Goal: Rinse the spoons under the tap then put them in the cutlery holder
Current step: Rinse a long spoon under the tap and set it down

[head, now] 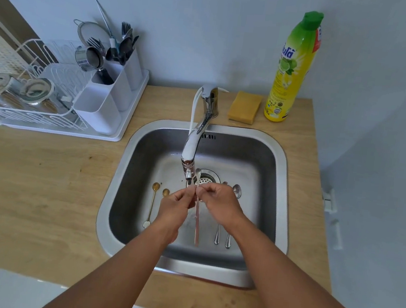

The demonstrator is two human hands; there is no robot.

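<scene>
Over a steel sink (pixel 282 163) set in pale wood, left hand (pixel 176 204) and right hand (pixel 216 201) pinch one long silver spoon (pixel 197 219) beneath the chrome tap (pixel 193 142), four spoons still lying below, white cutlery holder (pixel 106 102) waiting at ten o'clock.

A single wide-angle view looks from the person's head, forward and steeply down onto the sink (pixel 282 163), which fills the middle of the frame. The counter (pixel 41 186) spreads to the left and near edge, the wall rises at the far side (its lines bend outward toward the corners). Both forearms enter from the near edge, close to the lens. The dish rack (pixel 25 108) sits far left.
</scene>
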